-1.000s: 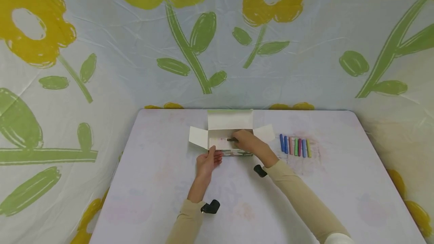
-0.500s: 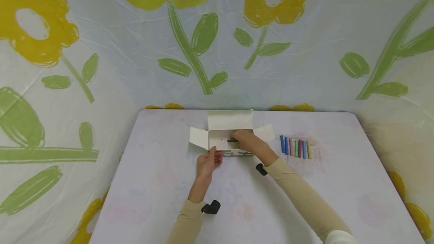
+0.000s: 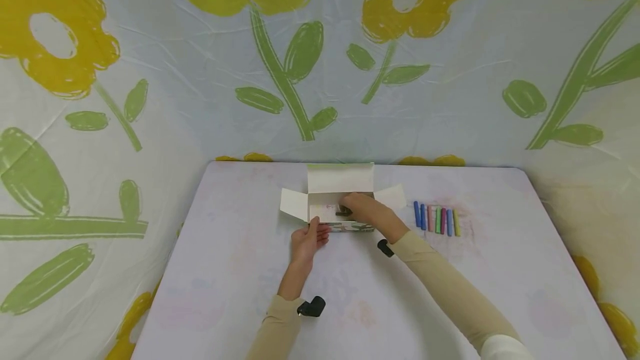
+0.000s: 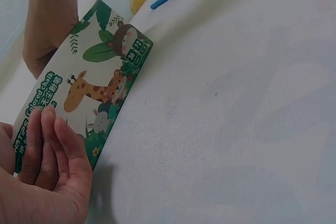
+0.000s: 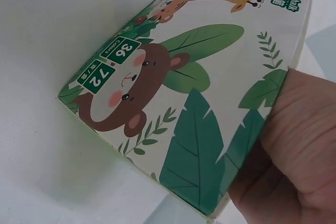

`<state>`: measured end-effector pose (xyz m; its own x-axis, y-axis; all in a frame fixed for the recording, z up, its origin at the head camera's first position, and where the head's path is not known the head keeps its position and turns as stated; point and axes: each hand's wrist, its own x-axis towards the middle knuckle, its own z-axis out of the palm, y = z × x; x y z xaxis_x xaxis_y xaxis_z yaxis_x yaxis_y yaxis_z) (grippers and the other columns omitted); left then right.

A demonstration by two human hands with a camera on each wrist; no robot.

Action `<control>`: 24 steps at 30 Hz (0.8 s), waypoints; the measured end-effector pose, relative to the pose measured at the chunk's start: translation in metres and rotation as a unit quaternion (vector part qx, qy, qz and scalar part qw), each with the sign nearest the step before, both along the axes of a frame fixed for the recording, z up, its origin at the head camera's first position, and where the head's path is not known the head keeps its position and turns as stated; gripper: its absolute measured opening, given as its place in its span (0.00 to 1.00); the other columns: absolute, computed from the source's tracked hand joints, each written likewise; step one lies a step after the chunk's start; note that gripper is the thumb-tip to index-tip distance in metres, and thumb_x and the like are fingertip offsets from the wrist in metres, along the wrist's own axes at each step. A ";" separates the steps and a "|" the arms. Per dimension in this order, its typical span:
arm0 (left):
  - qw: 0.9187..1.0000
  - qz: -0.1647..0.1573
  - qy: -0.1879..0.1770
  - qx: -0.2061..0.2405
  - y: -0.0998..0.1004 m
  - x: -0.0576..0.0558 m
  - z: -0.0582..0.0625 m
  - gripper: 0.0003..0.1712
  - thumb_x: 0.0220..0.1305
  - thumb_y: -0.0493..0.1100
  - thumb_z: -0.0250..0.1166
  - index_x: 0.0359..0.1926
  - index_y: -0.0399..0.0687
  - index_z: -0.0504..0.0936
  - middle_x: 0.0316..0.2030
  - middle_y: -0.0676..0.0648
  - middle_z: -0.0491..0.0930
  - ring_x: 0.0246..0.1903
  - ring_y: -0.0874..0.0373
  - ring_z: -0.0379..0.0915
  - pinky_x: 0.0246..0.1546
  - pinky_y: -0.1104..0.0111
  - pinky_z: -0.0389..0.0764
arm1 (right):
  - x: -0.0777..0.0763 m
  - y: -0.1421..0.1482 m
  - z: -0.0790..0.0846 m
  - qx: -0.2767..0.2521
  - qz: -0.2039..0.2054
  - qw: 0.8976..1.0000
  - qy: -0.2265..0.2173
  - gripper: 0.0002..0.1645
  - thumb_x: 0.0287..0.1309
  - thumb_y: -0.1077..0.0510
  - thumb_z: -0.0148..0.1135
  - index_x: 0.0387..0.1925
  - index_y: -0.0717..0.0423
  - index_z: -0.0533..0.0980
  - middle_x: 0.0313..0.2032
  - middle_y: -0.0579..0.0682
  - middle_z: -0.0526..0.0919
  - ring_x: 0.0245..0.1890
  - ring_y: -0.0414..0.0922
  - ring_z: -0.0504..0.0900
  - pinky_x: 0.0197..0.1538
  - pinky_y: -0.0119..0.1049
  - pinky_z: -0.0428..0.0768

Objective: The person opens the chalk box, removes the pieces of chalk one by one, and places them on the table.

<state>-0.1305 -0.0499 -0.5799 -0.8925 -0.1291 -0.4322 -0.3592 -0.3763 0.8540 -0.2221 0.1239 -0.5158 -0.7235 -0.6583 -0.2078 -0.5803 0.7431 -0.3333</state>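
An opened chalk box (image 3: 340,226) stands at the table's far middle, its flaps folded out. Printed animals and leaves cover its front panel. My left hand (image 3: 305,244) grips the front wall near the left corner, thumb over the rim and fingers against the printed panel. Reaching in over the right end, my right hand (image 3: 366,210) pinches a dark chalk stick (image 3: 342,214) inside the box. Its fingertips are partly hidden there, and the right wrist view shows only part of that hand behind the box wall. A pale patterned surface (image 3: 322,212) shows at the box's left inside.
Right of the box lies a row of several chalk sticks (image 3: 437,220), blue, pink, green, purple and yellow, side by side. They rest on the pale table (image 3: 350,315). A flower-printed cloth (image 3: 200,82) hangs behind and beside the table.
The dark chalk stick has shifted slightly toward the front wall inside the box, with the right fingers. My left hand keeps its hold, and the chalk row stays as it was.
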 end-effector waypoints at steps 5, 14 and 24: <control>1.000 0.002 0.000 -0.005 0.001 0.000 0.001 0.25 0.76 0.48 0.62 0.40 0.24 0.85 0.32 0.40 0.88 0.29 0.58 0.82 0.35 0.70 0.85 | -0.002 -0.002 -0.003 0.017 0.005 1.000 0.009 0.05 0.60 0.71 0.69 0.32 0.61 0.80 0.30 0.51 0.82 0.31 0.44 0.77 0.39 0.40 0.80; 1.000 0.003 -0.004 -0.007 0.000 0.002 0.002 0.24 0.76 0.48 0.62 0.39 0.25 0.85 0.30 0.43 0.87 0.28 0.59 0.81 0.35 0.71 0.84 | -0.002 -0.004 0.000 0.055 0.023 0.998 -0.022 0.09 0.63 0.74 0.64 0.32 0.59 0.81 0.30 0.49 0.79 0.30 0.40 0.71 0.36 0.35 0.75; 1.000 -0.001 0.004 -0.006 0.001 0.002 0.004 0.24 0.76 0.47 0.61 0.40 0.23 0.85 0.31 0.42 0.87 0.28 0.59 0.81 0.36 0.71 0.84 | -0.012 0.001 0.000 0.035 0.030 0.992 -0.118 0.03 0.69 0.62 0.65 0.41 0.59 0.81 0.34 0.46 0.79 0.36 0.41 0.73 0.42 0.37 0.76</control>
